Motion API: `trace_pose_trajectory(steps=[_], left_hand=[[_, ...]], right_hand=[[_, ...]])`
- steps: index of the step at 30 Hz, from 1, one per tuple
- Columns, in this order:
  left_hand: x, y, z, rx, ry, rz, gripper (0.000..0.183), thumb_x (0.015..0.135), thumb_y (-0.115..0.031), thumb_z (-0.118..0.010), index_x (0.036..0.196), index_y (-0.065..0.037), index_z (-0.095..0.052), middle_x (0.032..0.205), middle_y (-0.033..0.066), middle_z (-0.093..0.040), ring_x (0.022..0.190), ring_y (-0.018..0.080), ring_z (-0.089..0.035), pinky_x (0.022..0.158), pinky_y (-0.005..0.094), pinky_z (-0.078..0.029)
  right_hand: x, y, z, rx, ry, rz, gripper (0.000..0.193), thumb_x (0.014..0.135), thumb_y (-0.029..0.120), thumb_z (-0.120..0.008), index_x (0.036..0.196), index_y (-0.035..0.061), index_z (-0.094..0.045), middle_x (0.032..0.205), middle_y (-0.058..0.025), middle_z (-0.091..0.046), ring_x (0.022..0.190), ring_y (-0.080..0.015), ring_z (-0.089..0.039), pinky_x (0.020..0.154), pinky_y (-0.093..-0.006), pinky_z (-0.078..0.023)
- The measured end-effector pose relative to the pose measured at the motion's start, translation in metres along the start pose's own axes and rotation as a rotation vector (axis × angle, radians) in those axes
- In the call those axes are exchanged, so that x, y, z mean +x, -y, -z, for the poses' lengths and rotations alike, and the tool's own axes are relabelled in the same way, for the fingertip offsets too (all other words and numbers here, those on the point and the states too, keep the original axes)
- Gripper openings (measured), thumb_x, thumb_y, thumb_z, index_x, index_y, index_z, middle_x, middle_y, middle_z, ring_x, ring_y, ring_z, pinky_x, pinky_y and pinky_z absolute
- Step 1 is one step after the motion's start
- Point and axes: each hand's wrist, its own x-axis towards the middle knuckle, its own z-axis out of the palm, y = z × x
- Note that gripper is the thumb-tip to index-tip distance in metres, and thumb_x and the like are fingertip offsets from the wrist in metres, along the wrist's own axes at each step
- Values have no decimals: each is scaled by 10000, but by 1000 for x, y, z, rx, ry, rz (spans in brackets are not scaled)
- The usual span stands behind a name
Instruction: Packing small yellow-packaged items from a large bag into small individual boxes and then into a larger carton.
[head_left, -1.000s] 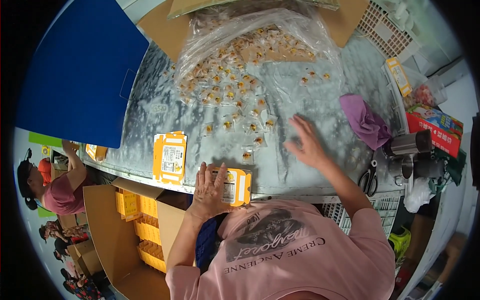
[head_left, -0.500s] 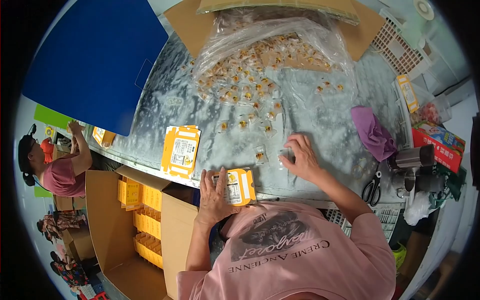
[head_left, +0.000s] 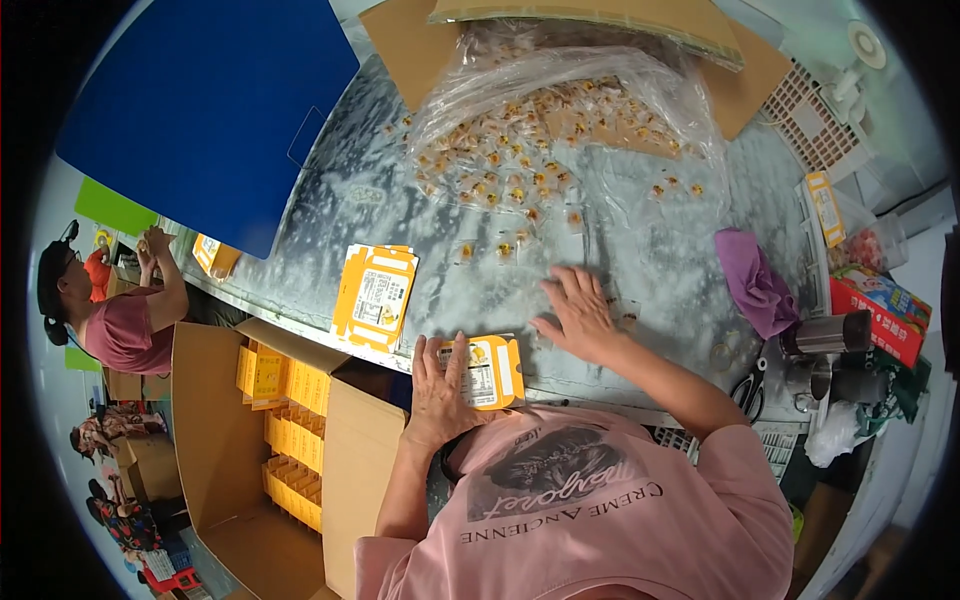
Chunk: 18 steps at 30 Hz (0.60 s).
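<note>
My left hand (head_left: 440, 395) is closed on the left end of a small yellow and white carton (head_left: 490, 372), which lies at the table's front edge against my shirt. Just right of the carton, my right hand (head_left: 580, 315) is low over the table with its fingers stretched apart; what lies under the palm is hidden. A small clear packet (head_left: 628, 318) shows at the right side of that hand. Beyond my fingers, several little clear-wrapped packets (head_left: 504, 248) with yellow-brown contents are scattered, leading back to a heap (head_left: 515, 185) spilling from a clear plastic bag (head_left: 690, 95).
Flat yellow cartons (head_left: 375, 298) lie stacked to the left. Below them stands an open cardboard box (head_left: 365, 480) with rows of yellow cartons (head_left: 295, 440). At the right are a purple cloth (head_left: 755, 285), black scissors (head_left: 750, 392) and a metal cup (head_left: 810, 375). A co-worker (head_left: 125, 325) is at far left.
My right hand has gone leftward toward the carton, and its fingers have spread from a bent grasp beside a packet. My left hand stays on the carton. The whole view has shifted slightly.
</note>
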Motion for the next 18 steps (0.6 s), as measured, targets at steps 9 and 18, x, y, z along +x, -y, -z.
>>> trace_pose_trajectory(steps=[9, 18], left_hand=[[0, 3, 0, -9, -12, -26, 1308, 493, -647, -877, 1492, -5, -328, 1327, 306, -390, 1289, 513, -340, 1133, 607, -261], [-2, -3, 2, -25, 4, 5, 1263, 509, -623, -880, 1482, -16, -352, 1357, 319, -370, 1317, 530, -302, 1112, 605, -277]], right_hand=[[56, -58, -2, 44, -265, -27, 561, 899, 333, -658, 1307, -18, -498, 1246, -212, -480, 1189, -389, -454, 1037, -474, -386], [85, -18, -17, 242, -69, 133, 632, 885, 387, -682, 1368, 30, -486, 1432, -185, -404, 1316, -380, -381, 1113, -474, -335]])
